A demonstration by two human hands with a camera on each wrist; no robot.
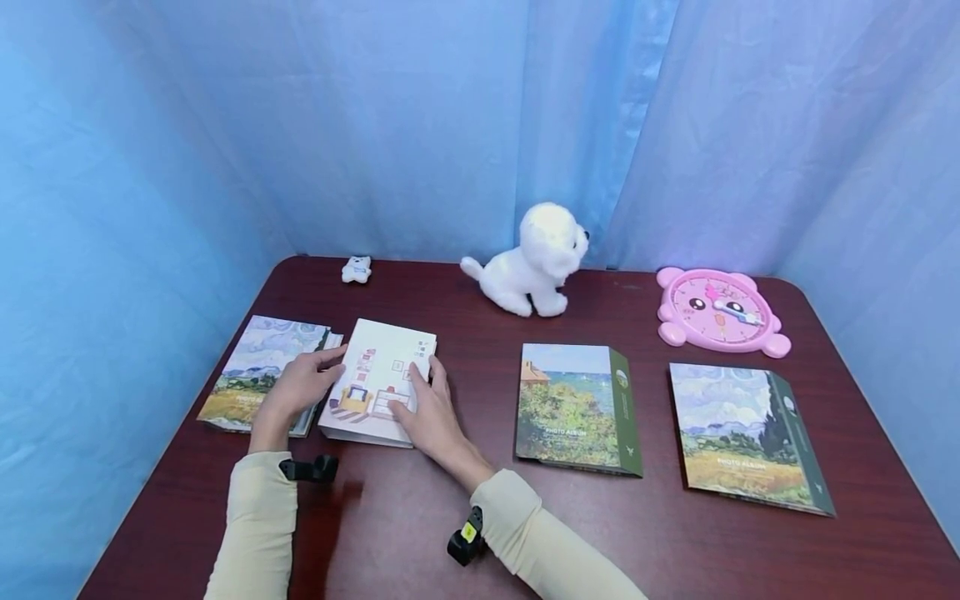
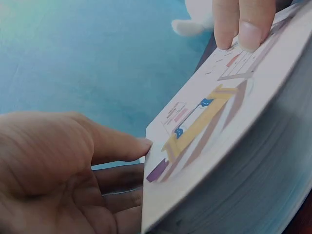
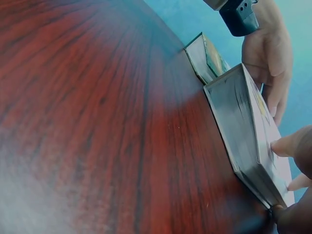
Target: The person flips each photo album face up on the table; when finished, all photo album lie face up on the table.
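Note:
A thick white album (image 1: 378,367) with a drawn room on its cover lies on the table's left part. My left hand (image 1: 300,385) is at its left edge; in the left wrist view the thumb of that hand (image 2: 63,165) touches the edge, its other fingers partly hidden behind the album (image 2: 195,131). From the right, my right hand (image 1: 435,412) rests thumb and fingertips on the cover, with other fingers at the right edge. The right wrist view has this hand (image 3: 300,180) at the album's (image 3: 239,122) near corner. A landscape photo album (image 1: 262,367) lies beside the left forearm.
Two more photo albums, one with a seaside picture (image 1: 566,400) and one with a field picture (image 1: 731,433), lie on the right. Along the back are a small white bear figure (image 1: 356,269), a white plush dog (image 1: 536,258) and a pink toy clock (image 1: 720,308). Blue curtains surround the table (image 1: 405,533).

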